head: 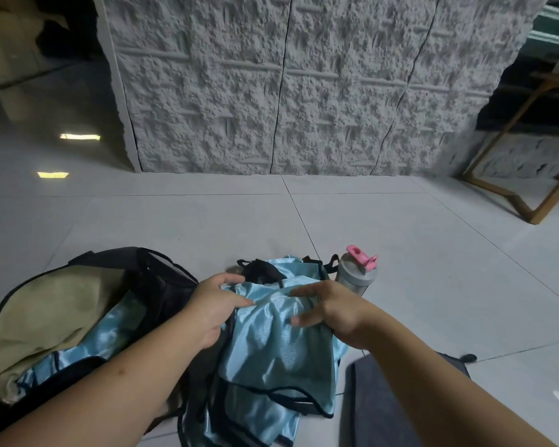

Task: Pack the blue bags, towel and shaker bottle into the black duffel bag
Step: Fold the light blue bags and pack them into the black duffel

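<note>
A blue bag [271, 343] is gripped at its top by the left hand [213, 308] and right hand [329, 314], apparently for lifting into the open black duffel bag [162, 285].

A shiny light-blue satin bag with black trim [271, 343] is held on the grey tiled floor [400, 253] by 2 hands: left hand [212, 309], right hand [331, 312]. An open black duffel bag [162, 285] is seen at left, a grey shaker bottle with pink lid [357, 272] behind.
</note>
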Available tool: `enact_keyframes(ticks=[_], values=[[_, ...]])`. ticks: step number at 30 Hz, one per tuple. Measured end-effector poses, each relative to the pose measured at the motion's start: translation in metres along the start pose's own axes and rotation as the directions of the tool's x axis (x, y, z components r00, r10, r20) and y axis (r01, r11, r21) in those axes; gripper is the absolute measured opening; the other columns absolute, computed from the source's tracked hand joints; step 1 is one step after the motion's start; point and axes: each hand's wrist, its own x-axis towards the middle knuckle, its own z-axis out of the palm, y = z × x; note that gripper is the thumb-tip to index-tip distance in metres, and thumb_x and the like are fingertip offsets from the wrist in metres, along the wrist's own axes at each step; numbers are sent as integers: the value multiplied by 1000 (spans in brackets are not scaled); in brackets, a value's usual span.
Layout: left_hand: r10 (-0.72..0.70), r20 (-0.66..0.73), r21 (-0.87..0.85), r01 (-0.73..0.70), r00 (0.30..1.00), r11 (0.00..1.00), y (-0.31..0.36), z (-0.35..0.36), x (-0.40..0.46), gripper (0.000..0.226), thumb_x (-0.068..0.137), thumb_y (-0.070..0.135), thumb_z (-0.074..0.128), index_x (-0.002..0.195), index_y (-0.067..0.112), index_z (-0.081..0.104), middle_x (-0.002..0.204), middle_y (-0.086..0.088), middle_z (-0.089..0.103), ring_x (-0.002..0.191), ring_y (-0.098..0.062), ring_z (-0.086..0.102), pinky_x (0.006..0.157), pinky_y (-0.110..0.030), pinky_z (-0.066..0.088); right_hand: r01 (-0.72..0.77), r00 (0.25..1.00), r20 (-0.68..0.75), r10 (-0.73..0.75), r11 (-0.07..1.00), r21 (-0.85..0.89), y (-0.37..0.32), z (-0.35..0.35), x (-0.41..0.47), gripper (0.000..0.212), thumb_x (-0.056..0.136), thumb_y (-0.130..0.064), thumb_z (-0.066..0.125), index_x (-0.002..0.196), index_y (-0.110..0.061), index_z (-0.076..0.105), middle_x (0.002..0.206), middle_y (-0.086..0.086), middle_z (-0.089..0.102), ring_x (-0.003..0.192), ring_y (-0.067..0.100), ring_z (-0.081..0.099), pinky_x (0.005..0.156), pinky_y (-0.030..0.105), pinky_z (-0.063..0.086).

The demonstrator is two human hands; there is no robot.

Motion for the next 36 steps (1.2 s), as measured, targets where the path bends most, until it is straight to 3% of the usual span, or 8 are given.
enact_keyframes(ticks=[8, 14, 17, 21, 24, 27, 31, 36], values=[[5, -25, 65, -3, 1000, 998, 1, -1, 4, 38, 72, -4, 86, 94, 25, 76, 118, -10, 68, 110, -34, 66, 102, -55, 53, -10, 992, -109, -64, 821, -571, 0, 9, 11, 23, 76, -12, 84, 85, 3, 70, 70, 7, 55, 64, 17, 46, 57, 29, 43], [90, 47, 323, -101, 995, 941, 8, -8, 1, 35, 79, 3, 85, 106, 18, 71, 116, -6, 63, 102, -19, 58, 87, -29, 46, 110, 972, -67, -226, 686, -719, -8, 10, 9, 53, 84, -33, 82, 51, -21, 42, 77, -12, 55, 92, 11, 51, 71, 30, 39], [134, 127, 548, -182, 983, 816, 25, -12, -4, 28, 84, 14, 80, 109, 23, 69, 113, 1, 59, 95, -14, 57, 72, -22, 45, 145, 966, -48, -255, 685, -714, -21, 10, 6, 49, 81, -23, 79, 53, -18, 39, 69, -2, 53, 68, 17, 48, 62, 32, 39], [267, 360, 676, -447, 894, 586, 47, -4, -19, 22, 95, 51, 48, 89, 47, 68, 121, 8, 66, 125, -19, 56, 109, -44, 44, 193, 968, 13, -251, 709, -679, -40, 18, 2, 44, 81, -14, 73, 54, -15, 39, 58, 0, 34, 57, 15, 28, 55, 33, 27], [166, 555, 603, -532, 815, 594, 55, 4, -35, 23, 84, 69, 62, 90, 47, 64, 94, 17, 69, 90, -6, 64, 84, -30, 50, 211, 974, 73, -215, 737, -642, -51, 24, 0, 23, 79, -18, 70, 63, -11, 55, 60, -1, 46, 56, 12, 38, 56, 31, 35], [87, 613, 703, -592, 785, 393, 51, 2, -32, 36, 68, 48, 89, 86, 33, 61, 84, 15, 65, 79, -8, 63, 68, -26, 50, 182, 982, 75, -171, 796, -577, -56, 23, -3, 26, 78, -11, 76, 57, -17, 61, 48, -10, 44, 47, 7, 39, 48, 21, 32], [13, 547, 659, -440, 837, 609, 45, -14, -27, 21, 71, 19, 88, 82, 10, 73, 84, -9, 78, 72, -17, 70, 72, -34, 57, 154, 988, 22, -155, 938, -310, -55, 25, -5, 23, 75, -2, 82, 96, -8, 76, 57, -13, 62, 53, 5, 57, 55, 19, 46], [-48, 518, 361, -168, 854, 917, 39, -43, -29, 23, 81, -2, 80, 103, 1, 74, 95, -16, 79, 85, -27, 76, 77, -36, 60, 55, 979, 185, -83, 987, 151, -44, 28, -6, 42, 80, 0, 79, 121, -9, 70, 113, 17, 77, 105, 36, 74, 95, 47, 58]])
